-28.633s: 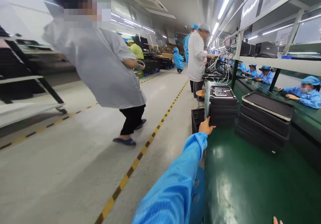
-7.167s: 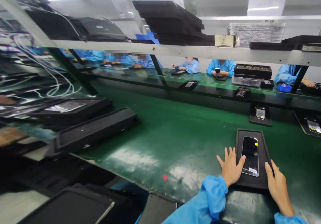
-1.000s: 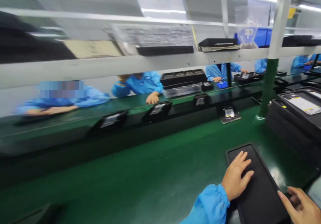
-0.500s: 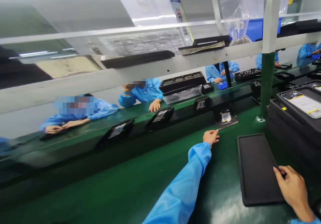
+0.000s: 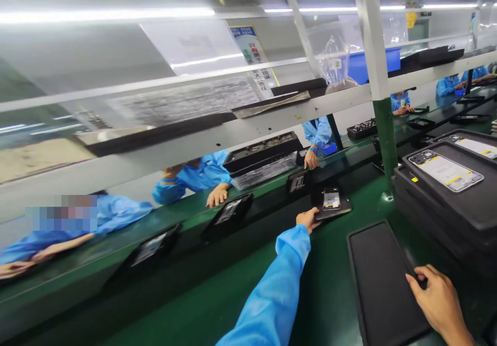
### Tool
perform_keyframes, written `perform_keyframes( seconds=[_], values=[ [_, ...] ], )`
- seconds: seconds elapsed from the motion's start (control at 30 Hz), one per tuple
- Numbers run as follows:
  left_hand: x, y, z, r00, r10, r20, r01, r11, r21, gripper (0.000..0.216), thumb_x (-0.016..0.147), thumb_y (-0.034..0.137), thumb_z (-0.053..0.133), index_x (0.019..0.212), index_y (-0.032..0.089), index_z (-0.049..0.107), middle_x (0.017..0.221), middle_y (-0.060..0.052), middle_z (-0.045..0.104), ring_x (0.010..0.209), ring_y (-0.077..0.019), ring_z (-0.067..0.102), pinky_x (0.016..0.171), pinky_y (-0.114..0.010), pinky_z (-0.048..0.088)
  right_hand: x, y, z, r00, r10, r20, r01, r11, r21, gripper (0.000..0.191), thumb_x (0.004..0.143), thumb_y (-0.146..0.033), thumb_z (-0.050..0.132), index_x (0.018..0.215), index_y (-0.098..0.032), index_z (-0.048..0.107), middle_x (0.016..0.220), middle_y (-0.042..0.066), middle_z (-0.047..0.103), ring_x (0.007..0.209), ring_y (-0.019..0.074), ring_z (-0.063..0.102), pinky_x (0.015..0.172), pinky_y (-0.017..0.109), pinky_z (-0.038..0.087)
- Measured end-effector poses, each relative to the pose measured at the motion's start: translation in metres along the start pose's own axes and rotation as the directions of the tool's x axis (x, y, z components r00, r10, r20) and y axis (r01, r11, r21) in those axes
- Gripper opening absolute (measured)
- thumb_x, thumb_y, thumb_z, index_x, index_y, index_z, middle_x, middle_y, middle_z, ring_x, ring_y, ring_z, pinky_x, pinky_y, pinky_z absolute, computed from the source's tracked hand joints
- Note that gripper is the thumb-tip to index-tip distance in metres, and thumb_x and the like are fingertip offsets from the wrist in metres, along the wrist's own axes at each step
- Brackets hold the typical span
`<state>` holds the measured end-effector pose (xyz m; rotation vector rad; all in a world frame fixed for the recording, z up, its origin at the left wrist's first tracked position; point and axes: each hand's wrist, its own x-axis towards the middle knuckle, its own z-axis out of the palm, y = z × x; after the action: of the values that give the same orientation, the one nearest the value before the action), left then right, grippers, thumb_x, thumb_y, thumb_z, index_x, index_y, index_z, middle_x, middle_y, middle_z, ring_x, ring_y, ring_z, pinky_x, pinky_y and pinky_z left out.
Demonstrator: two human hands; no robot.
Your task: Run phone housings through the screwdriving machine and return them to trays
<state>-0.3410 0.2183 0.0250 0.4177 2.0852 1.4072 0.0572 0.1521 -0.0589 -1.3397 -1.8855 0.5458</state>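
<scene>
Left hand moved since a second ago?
Yes: the left hand went forward and left relative to the green post, from the near tray to the phone tray.

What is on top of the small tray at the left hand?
A pale phone-like device lies on the small tray; the tray's surface beneath it is covered and cannot be seen.

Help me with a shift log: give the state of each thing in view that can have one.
Near tray, lying flat, hollow side up
Far tray, carrying one device
Left hand, at the far tray's edge; grip unclear
Right hand, at the near tray's edge; grip unclear
Stacked trays, another device on top
Clear bag, partly filled
Light tubes, lit
</scene>
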Motion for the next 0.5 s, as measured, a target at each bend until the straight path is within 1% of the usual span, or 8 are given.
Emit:
perform_keyframes(
  seconds=[0.07, 0.13, 0.17, 0.23, 0.3, 0.37, 0.43, 0.5],
  values=[
    [-0.013, 0.008, -0.005, 0.999, 0.029, 0.043, -0.025, 0.995, -0.095, 0.024, 0.091, 0.033, 0.057, 0.104, 0.012, 0.059, 0.091, -0.004, 0.064, 0.071, -0.0126, 0.062, 0.061, -0.028, 0.055, 0.0, 0.0, -0.001, 1.0, 0.013, 0.01, -0.013, 1.0, -0.001, 0.037, 0.085, -0.053, 0.047, 0.079, -0.022, 0.066, 0.073, 0.003, 0.063, 0.065, 0.019, 0.062, 0.063, 0.031, 0.043],
    [-0.034, 0.013, -0.013, 0.994, 0.056, 0.09, -0.039, 0.982, -0.182, 0.02, 0.089, 0.026, 0.06, 0.103, 0.012, 0.059, 0.086, -0.003, 0.064, 0.065, -0.0112, 0.061, 0.058, -0.025, 0.054, 0.001, -0.001, -0.003, 1.0, 0.014, 0.021, -0.014, 1.0, -0.003, 0.035, 0.086, -0.05, 0.047, 0.079, -0.021, 0.067, 0.074, 0.004, 0.064, 0.068, 0.0195, 0.063, 0.064, 0.031, 0.043],
    [-0.048, 0.013, -0.017, 0.991, 0.069, 0.115, -0.041, 0.974, -0.222, 0.018, 0.087, 0.02, 0.062, 0.103, 0.012, 0.059, 0.083, -0.003, 0.065, 0.062, -0.0104, 0.061, 0.056, -0.023, 0.054, 0.001, -0.002, -0.004, 1.0, 0.012, 0.028, -0.012, 1.0, -0.006, 0.036, 0.086, -0.049, 0.047, 0.079, -0.021, 0.067, 0.075, 0.004, 0.064, 0.068, 0.0195, 0.063, 0.064, 0.031, 0.043],
    [-0.08, 0.006, -0.026, 0.98, 0.089, 0.178, -0.034, 0.956, -0.291, 0.023, 0.079, 0.01, 0.065, 0.102, 0.012, 0.059, 0.078, -0.003, 0.066, 0.057, -0.0095, 0.06, 0.053, -0.021, 0.053, 0.002, -0.004, -0.007, 0.999, 0.005, 0.044, -0.005, 1.0, -0.009, 0.037, 0.087, -0.049, 0.046, 0.078, -0.021, 0.068, 0.075, 0.005, 0.065, 0.068, 0.0197, 0.063, 0.064, 0.031, 0.043],
    [-0.119, -0.009, -0.03, 0.964, 0.099, 0.247, -0.009, 0.939, -0.343, 0.033, 0.072, 0.006, 0.066, 0.104, 0.013, 0.059, 0.077, -0.003, 0.068, 0.055, -0.0098, 0.061, 0.051, -0.021, 0.052, 0.004, -0.006, -0.01, 0.998, 0.003, 0.06, -0.004, 1.0, 0.003, 0.041, 0.087, -0.051, 0.044, 0.079, -0.02, 0.069, 0.076, 0.006, 0.066, 0.067, 0.0197, 0.063, 0.064, 0.031, 0.043],
    [-0.162, -0.03, -0.029, 0.947, 0.091, 0.308, 0.034, 0.925, -0.378, 0.044, 0.068, 0.008, 0.067, 0.11, 0.014, 0.057, 0.075, -0.003, 0.069, 0.052, -0.011, 0.061, 0.047, -0.021, 0.051, 0.007, -0.005, -0.015, 0.997, 0.021, 0.079, -0.025, 0.998, 0.05, 0.048, 0.087, -0.056, 0.042, 0.075, -0.019, 0.07, 0.074, 0.007, 0.066, 0.064, 0.0195, 0.061, 0.064, 0.031, 0.043],
    [-0.204, -0.055, -0.021, 0.929, 0.067, 0.363, 0.099, 0.903, -0.419, 0.058, 0.063, 0.012, 0.071, 0.118, 0.015, 0.051, 0.071, -0.001, 0.069, 0.05, -0.0125, 0.06, 0.045, -0.023, 0.051, 0.01, -0.003, -0.021, 0.99, 0.099, 0.103, -0.115, 0.98, 0.164, 0.057, 0.085, -0.064, 0.04, 0.072, -0.017, 0.07, 0.07, 0.008, 0.067, 0.062, 0.0202, 0.061, 0.061, 0.031, 0.045],
    [-0.242, -0.077, -0.009, 0.908, 0.052, 0.415, 0.168, 0.863, -0.476, 0.071, 0.059, 0.014, 0.074, 0.124, 0.014, 0.045, 0.074, -0.002, 0.07, 0.053, -0.0148, 0.062, 0.048, -0.025, 0.053, 0.012, -0.002, -0.028, 0.965, 0.221, 0.142, -0.257, 0.903, 0.343, 0.065, 0.08, -0.071, 0.042, 0.078, -0.014, 0.072, 0.072, 0.012, 0.069, 0.066, 0.0235, 0.064, 0.058, 0.031, 0.048]
  ],
)
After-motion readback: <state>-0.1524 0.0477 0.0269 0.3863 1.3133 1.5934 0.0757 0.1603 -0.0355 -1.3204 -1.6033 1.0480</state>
